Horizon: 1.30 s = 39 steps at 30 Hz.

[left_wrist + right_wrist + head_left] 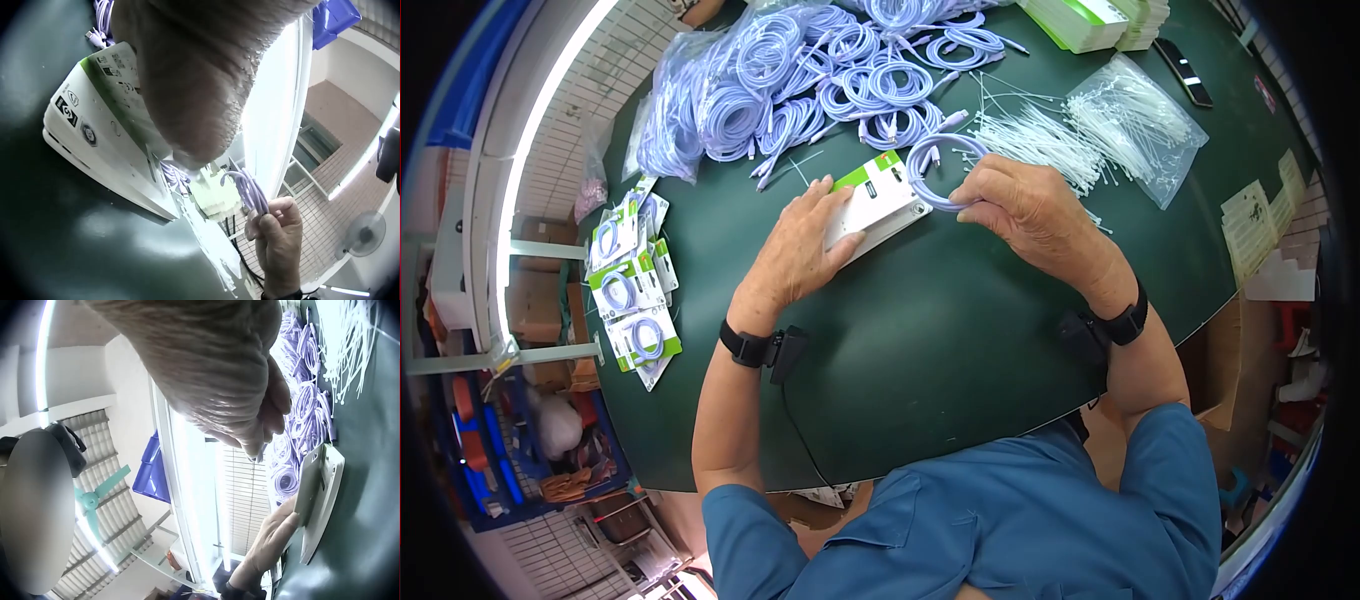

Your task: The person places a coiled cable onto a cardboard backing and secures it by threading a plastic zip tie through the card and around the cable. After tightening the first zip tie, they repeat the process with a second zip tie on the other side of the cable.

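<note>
My right hand [1035,210] pinches a coiled lilac cable [922,160] between thumb and fingers, with the loop hanging to the left of the fingertips. The coil also shows in the left wrist view, raised in the right hand [278,240]. My left hand [797,243] holds the left end of a small stack of white and green packaging cards [880,205], thumb on the near side and fingers on the far side. Printed symbols show on the cards [94,125] in the left wrist view. The coil overlaps the stack's right end in the head view.
Many coiled lilac cables [740,110] are heaped at the back. White zip ties [1040,140] lie at the right, some in a clear bag [1140,125]. More cards [1090,25] and a phone [1183,72] lie behind. Carded cables [625,285] are piled on the left.
</note>
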Each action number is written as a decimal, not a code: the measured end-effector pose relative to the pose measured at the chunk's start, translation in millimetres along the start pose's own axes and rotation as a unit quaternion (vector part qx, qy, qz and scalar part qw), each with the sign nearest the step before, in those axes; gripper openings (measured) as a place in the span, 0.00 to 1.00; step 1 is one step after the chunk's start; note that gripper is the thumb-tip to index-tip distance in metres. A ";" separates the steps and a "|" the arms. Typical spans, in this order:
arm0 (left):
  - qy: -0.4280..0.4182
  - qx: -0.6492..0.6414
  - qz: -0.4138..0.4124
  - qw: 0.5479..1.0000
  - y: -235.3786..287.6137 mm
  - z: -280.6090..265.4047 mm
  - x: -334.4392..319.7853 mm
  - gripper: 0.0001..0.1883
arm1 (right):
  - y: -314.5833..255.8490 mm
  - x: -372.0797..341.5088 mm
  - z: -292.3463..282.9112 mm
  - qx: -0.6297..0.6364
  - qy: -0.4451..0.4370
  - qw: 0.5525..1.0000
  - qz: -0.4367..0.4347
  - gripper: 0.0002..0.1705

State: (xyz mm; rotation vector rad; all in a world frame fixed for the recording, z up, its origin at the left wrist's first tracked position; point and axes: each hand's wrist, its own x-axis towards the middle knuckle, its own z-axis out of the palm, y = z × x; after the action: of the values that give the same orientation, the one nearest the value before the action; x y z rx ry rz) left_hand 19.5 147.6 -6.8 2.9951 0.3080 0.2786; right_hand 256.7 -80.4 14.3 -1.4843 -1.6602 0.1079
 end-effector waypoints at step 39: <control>0.077 -0.869 -0.376 0.313 155.2 -7.7 -78.7 0.18 | -42.3 -12.3 68.1 0.085 0.082 0.987 -0.109 0.16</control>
State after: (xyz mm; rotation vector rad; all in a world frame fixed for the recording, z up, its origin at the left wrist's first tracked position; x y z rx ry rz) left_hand -28.1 -19.2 8.3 0.4406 0.6777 0.3543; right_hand 179.6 -70.7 -8.9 -1.1452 -1.6261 0.0072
